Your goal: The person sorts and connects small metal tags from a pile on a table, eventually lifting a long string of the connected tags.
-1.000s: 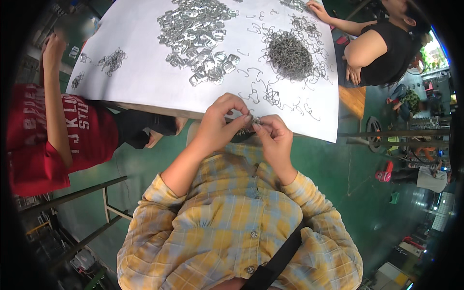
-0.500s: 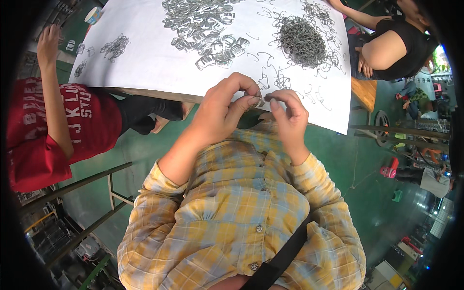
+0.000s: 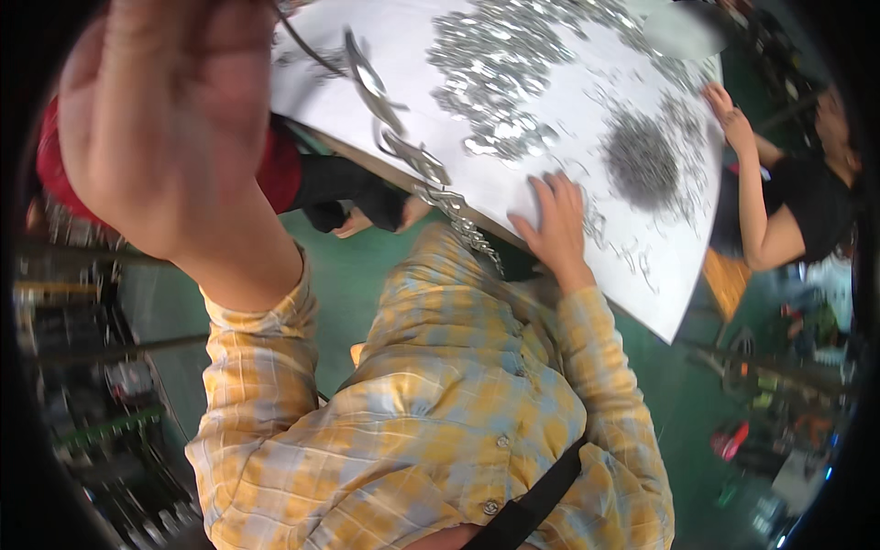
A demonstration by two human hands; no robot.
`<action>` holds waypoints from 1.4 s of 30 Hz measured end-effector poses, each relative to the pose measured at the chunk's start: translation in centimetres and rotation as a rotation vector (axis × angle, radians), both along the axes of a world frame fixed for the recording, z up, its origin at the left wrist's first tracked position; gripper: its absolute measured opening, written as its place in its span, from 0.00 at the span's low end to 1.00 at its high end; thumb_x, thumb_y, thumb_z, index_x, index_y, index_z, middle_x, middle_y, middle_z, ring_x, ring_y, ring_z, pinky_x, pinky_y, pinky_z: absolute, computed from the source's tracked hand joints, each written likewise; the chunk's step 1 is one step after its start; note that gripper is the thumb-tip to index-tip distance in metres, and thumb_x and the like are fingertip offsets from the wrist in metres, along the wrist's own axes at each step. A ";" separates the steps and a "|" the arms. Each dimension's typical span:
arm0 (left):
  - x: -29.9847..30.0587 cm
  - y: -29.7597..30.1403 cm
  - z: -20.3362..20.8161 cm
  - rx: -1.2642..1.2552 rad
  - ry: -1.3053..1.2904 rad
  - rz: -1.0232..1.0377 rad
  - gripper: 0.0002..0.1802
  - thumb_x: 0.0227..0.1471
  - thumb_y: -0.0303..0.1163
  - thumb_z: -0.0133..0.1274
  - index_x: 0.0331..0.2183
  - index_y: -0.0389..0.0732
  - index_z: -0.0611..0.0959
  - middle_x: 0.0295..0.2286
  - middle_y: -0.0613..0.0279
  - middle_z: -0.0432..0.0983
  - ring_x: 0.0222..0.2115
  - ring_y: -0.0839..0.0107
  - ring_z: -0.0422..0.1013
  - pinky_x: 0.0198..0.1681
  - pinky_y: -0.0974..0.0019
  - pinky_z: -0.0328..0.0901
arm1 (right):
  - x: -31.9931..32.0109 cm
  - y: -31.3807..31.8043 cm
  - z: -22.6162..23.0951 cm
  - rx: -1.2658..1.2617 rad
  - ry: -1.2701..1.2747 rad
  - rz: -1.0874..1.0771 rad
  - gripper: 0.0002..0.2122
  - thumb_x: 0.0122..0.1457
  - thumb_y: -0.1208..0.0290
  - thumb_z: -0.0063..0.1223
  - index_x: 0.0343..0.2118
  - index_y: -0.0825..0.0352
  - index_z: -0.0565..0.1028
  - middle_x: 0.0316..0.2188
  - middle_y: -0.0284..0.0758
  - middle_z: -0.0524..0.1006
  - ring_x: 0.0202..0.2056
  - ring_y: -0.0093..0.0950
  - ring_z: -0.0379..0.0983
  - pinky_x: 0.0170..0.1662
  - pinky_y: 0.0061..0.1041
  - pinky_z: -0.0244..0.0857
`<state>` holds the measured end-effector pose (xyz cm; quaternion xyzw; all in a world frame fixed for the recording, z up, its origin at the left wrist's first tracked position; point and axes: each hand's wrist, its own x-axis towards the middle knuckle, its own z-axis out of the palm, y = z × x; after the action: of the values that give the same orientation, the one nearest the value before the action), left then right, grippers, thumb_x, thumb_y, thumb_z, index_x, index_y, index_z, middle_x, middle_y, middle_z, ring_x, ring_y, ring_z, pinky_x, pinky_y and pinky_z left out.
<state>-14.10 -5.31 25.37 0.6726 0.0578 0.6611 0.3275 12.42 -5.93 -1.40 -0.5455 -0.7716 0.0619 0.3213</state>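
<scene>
Raised close to the camera at upper left is my left hand, smeared by motion and partly cut off. From it hangs a chain of shiny metal links on a dark wire, slanting down past the table edge to my lap. My right hand lies at the near edge of the white-covered table, fingers spread, with nothing visible in it. Beyond it is a spread of silvery metal links. Farther right sits a dark heap of bent wire hooks.
A person in black sits at the right with a hand on the table edge. On the left, behind my arm, a person in red is partly hidden. A wooden stool stands by the right corner over a green floor.
My left hand has gone from beside my right hand up to the upper left, lifting the chain into view. My right hand has opened onto the table edge. The view has shifted.
</scene>
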 end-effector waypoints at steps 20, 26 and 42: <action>-13.3 -20.6 13.7 0.097 -0.031 1.007 0.07 0.54 0.26 0.48 0.36 0.36 0.73 0.27 0.62 0.74 0.25 0.74 0.72 0.29 0.70 0.70 | -0.1 -0.8 0.6 -0.202 -0.535 -0.016 0.48 0.31 0.76 0.65 0.60 0.54 0.52 0.63 0.37 0.46 0.64 0.40 0.37 0.61 0.54 0.30; -19.2 -28.5 15.7 0.072 -0.060 1.499 0.06 0.52 0.26 0.50 0.36 0.38 0.74 0.24 0.66 0.72 0.22 0.77 0.69 0.23 0.71 0.68 | -0.4 -0.8 0.4 -0.181 -0.545 -0.012 0.45 0.31 0.76 0.64 0.58 0.54 0.54 0.63 0.34 0.46 0.64 0.38 0.38 0.61 0.54 0.34; -30.5 -50.3 24.5 0.056 -0.207 2.319 0.12 0.48 0.25 0.56 0.36 0.30 0.76 0.30 0.54 0.75 0.27 0.69 0.73 0.28 0.68 0.70 | -0.1 -0.6 -0.8 -0.174 -0.525 -0.033 0.42 0.34 0.78 0.62 0.57 0.55 0.55 0.63 0.32 0.45 0.64 0.36 0.38 0.61 0.53 0.36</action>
<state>-44.60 -55.59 49.84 0.1662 0.5966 0.6172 -0.4852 12.34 -6.51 -2.21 -0.5809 -0.8113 -0.0207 0.0633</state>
